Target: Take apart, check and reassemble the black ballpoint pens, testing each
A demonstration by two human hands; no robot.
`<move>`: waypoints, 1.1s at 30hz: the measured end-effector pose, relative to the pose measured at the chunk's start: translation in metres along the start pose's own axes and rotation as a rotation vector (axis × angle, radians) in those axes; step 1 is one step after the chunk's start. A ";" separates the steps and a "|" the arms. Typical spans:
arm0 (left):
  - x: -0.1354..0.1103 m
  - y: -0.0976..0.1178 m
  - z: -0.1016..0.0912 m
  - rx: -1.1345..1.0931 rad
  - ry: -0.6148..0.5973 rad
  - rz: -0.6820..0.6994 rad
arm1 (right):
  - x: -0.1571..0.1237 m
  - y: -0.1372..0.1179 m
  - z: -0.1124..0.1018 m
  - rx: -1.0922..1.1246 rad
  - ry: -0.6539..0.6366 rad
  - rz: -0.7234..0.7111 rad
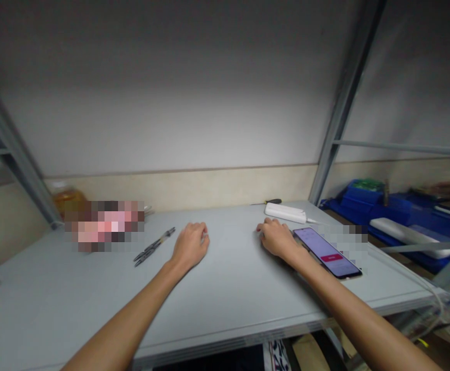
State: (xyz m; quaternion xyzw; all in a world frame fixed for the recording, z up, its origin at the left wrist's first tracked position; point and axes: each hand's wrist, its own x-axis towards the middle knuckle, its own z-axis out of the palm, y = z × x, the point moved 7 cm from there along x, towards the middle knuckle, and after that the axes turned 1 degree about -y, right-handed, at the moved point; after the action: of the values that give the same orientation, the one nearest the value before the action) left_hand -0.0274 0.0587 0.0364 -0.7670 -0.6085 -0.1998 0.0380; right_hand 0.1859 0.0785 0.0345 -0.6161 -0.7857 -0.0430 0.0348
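My left hand (189, 243) rests on the grey table (225, 299), fingers curled loosely under, with nothing seen in it. A pair of dark tweezers or pens (154, 246) lies just to its left. My right hand (276, 238) also lies on the table, knuckles up and fingers curled down, holding nothing visible. A phone (327, 252) with a lit screen lies flat just right of that hand. A white power bank (285, 212) with a cable sits behind the right hand.
A blurred pink patch (104, 225) and a bottle (67, 198) stand at the back left. Metal frame posts (340, 118) rise at both sides. Blue trays (395, 211) with parts sit on the neighbouring bench at right. The wall runs close behind.
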 end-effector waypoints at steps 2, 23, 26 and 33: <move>0.000 -0.008 -0.005 0.121 0.005 -0.093 | -0.001 -0.009 0.000 0.010 0.011 -0.024; -0.002 -0.052 -0.004 0.365 -0.089 -0.366 | -0.003 -0.071 0.008 0.178 0.089 -0.268; -0.003 -0.059 -0.001 0.358 -0.134 -0.418 | -0.004 -0.071 0.010 0.192 0.091 -0.275; -0.003 -0.058 0.001 0.374 -0.192 -0.393 | -0.005 -0.073 0.012 0.205 0.092 -0.294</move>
State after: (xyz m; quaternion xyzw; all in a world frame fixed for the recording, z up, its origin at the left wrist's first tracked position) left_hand -0.0826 0.0713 0.0241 -0.6294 -0.7726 -0.0142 0.0816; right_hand 0.1167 0.0575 0.0206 -0.4853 -0.8651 0.0046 0.1266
